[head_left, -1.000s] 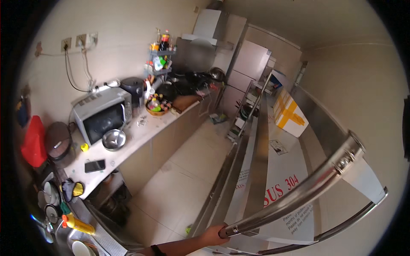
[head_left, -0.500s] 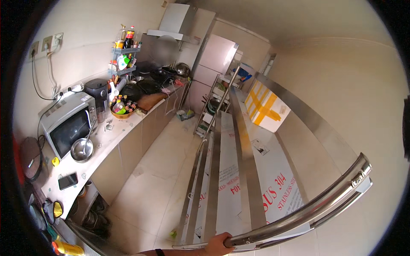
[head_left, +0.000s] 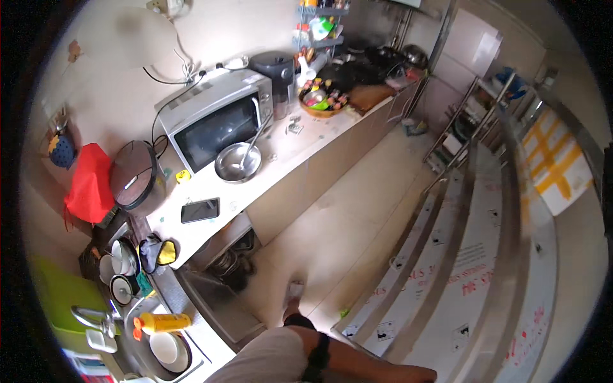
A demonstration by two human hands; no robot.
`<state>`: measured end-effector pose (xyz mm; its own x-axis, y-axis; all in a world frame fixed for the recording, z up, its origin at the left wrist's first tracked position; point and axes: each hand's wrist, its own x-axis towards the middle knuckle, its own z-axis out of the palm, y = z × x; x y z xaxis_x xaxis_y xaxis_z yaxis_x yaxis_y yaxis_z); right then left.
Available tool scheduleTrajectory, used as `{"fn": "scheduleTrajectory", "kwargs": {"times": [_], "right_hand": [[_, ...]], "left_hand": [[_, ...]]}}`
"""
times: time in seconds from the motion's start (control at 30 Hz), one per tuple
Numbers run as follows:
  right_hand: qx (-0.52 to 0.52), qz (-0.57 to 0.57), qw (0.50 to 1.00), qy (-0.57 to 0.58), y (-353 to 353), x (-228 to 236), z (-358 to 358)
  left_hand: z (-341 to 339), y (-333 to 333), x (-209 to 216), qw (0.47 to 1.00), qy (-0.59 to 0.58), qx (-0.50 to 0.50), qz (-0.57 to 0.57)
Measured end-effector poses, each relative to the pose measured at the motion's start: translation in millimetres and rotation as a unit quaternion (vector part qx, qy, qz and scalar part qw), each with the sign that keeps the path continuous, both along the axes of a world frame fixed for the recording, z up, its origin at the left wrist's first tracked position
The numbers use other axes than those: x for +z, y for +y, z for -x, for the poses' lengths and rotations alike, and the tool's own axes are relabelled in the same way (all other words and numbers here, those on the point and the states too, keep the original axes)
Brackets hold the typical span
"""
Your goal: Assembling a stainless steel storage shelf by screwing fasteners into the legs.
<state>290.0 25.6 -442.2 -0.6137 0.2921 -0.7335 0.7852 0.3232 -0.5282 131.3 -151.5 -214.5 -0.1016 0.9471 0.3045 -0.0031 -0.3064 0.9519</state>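
My left hand shows at the lower edge, at the end of a forearm with a black band that crosses from left to right. Its fingers are cut off by the edge. Behind it rises a stainless steel shelf rack with several tiers, partly covered in printed white film. I cannot tell whether the hand touches the rack. My right hand is out of view. On the upper tier sits a white box with yellow tape.
On the left counter are a microwave, a steel bowl with a ladle, a phone and a bowl of bottles. A sink holds dishes, with a yellow bottle across it. My foot is on the tiled floor.
My view has turned left and down, so the sink has come into sight. The left hand, closed round the rack's steel rail before, now lies lower right, and that rail end is out of view.
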Motion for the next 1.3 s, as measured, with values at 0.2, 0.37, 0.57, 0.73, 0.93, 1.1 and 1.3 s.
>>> {"fn": "scheduleTrajectory", "kwargs": {"times": [0.2, 0.37, 0.57, 0.73, 0.93, 1.1, 1.3], "right_hand": [[-0.03, 0.028, 0.999, -0.012, -70.0, -4.7, 142.0], [-0.07, 0.033, 0.997, -0.024, -115.3, 12.3, 225.6], [-0.113, 0.032, 0.993, -0.012, -135.5, 22.9, 286.4], [-0.14, 0.037, 0.989, -0.01, -140.0, 19.4, 313.5], [-0.135, 0.058, 0.989, -0.018, -125.2, 1.6, 367.2], [-0.067, 0.089, 0.993, -0.044, -70.8, -35.2, 485.3], [0.045, 0.147, 0.988, 0.012, 84.7, -161.3, 661.5]], "left_hand": [[125.3, 1.1, -116.0, 0.976, 0.125, -0.06, -0.169], [339.8, -95.5, -181.8, 0.948, 0.154, 0.236, 0.149], [553.8, -236.6, -176.3, 0.728, 0.085, 0.626, 0.267], [644.3, -318.0, -186.4, 0.591, 0.179, 0.699, 0.361], [697.4, -331.8, -182.7, 0.536, 0.192, 0.694, 0.442], [743.0, -332.1, -188.9, 0.492, 0.161, 0.705, 0.485], [771.9, -340.0, -229.7, 0.454, 0.258, 0.684, 0.509]]}}
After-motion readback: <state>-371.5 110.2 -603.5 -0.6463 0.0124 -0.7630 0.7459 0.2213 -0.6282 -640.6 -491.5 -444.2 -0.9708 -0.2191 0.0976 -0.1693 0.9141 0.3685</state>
